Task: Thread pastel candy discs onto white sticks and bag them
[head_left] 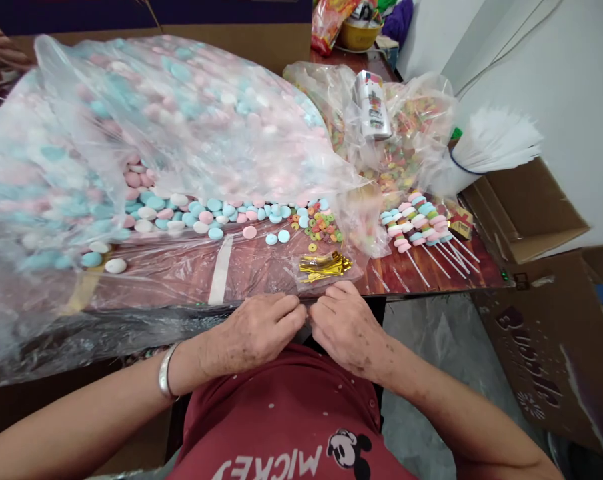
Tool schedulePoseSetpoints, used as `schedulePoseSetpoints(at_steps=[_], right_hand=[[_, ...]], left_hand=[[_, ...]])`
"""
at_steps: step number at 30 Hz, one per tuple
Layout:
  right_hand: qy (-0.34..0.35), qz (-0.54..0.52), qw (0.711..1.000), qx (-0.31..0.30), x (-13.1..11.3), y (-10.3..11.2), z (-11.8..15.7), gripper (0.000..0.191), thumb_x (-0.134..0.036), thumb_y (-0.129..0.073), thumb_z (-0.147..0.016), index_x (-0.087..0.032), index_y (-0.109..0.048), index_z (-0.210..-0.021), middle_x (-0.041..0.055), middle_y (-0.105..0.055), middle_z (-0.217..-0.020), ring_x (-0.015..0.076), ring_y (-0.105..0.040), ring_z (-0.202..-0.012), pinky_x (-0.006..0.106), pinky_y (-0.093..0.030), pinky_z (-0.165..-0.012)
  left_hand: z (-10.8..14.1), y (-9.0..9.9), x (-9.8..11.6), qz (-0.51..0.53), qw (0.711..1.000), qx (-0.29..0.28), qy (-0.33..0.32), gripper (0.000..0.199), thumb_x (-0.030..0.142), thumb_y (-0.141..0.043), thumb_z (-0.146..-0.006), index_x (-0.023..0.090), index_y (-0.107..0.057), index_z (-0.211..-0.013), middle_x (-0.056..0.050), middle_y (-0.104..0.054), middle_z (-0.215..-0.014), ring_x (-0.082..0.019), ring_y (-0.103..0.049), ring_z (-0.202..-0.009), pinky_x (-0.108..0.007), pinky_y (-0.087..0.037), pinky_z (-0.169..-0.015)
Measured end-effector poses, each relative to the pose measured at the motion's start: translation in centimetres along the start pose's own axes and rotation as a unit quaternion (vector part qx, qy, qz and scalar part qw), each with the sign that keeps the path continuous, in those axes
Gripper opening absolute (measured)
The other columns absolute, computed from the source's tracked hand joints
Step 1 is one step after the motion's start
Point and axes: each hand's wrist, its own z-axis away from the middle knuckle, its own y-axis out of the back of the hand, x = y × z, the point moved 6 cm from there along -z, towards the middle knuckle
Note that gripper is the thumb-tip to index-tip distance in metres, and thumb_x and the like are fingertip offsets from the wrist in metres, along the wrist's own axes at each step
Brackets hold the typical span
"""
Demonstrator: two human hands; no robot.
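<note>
At the table's front edge, close to my body, my left hand (261,330) and my right hand (349,330) meet with their fingers curled in. Anything pinched between them is hidden by the fingers. Just beyond them lies a bundle of gold twist ties (325,267) on clear plastic. Small coloured ring candies (324,225) are heaped behind the ties. Loose pastel round candies (214,207), pink, blue and white, spill from a large clear plastic bag (196,127). To the right, several candy skewers (421,223) lie together with their white sticks pointing toward me.
A bag of ring candies (406,157) stands at the back with a white printed roll (372,107) on it. White paper-like strips (501,140) fill a container beside it. Cardboard boxes (536,347) stand on the right. Another person's hand (1,50) shows at the far left.
</note>
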Motion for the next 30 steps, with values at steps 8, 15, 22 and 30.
schedulePoseSetpoints(at_steps=[8, 15, 22, 30], right_hand=[[-0.198, -0.025, 0.977, 0.071, 9.3, 0.6, 1.0, 0.025, -0.013, -0.043, -0.093, -0.015, -0.057, -0.113, 0.0122, -0.068, -0.106, 0.0235, -0.06, -0.098, 0.035, -0.046, -0.084], [-0.181, 0.085, 0.98, 0.006, 10.7, -1.2, 0.7, 0.027, -0.004, -0.042, -0.088, -0.016, -0.064, -0.097, 0.009, -0.068, -0.091, 0.0217, -0.059, -0.087, 0.03, -0.045, -0.077], [-0.147, 0.201, 0.968, 0.014, 10.3, 0.6, 1.1, 0.024, -0.01, -0.045, -0.093, -0.018, -0.067, -0.091, 0.0076, -0.066, -0.083, 0.0228, -0.053, -0.083, 0.031, -0.041, -0.074], [-0.181, 0.189, 0.96, 0.102, 10.7, 2.2, 2.4, 0.031, -0.009, -0.039, -0.092, -0.018, -0.066, -0.105, 0.0095, -0.063, -0.087, 0.0239, -0.056, -0.088, 0.034, -0.046, -0.08]], left_hand=[[0.8, 0.5, -3.9, 0.389, 0.853, 0.075, 0.341, 0.022, 0.035, -0.057, -0.088, 0.018, -0.06, -0.076, 0.002, -0.054, -0.057, -0.007, -0.042, -0.043, -0.018, -0.029, -0.04], [1.3, -1.3, -4.0, 0.545, 0.712, 0.088, 0.434, 0.025, 0.04, -0.067, -0.077, 0.017, -0.06, -0.071, 0.001, -0.057, -0.048, -0.004, -0.029, -0.031, -0.014, -0.017, -0.031], [1.2, -1.6, -4.1, 0.564, 0.701, 0.092, 0.427, 0.024, 0.038, -0.069, -0.075, 0.016, -0.061, -0.07, 0.001, -0.058, -0.047, -0.003, -0.032, -0.031, -0.012, -0.017, -0.03], [1.0, -1.6, -4.0, 0.605, 0.67, 0.135, 0.408, 0.022, 0.032, -0.073, -0.071, 0.015, -0.059, -0.07, -0.001, -0.067, -0.063, -0.006, -0.05, -0.039, -0.011, -0.021, -0.031]])
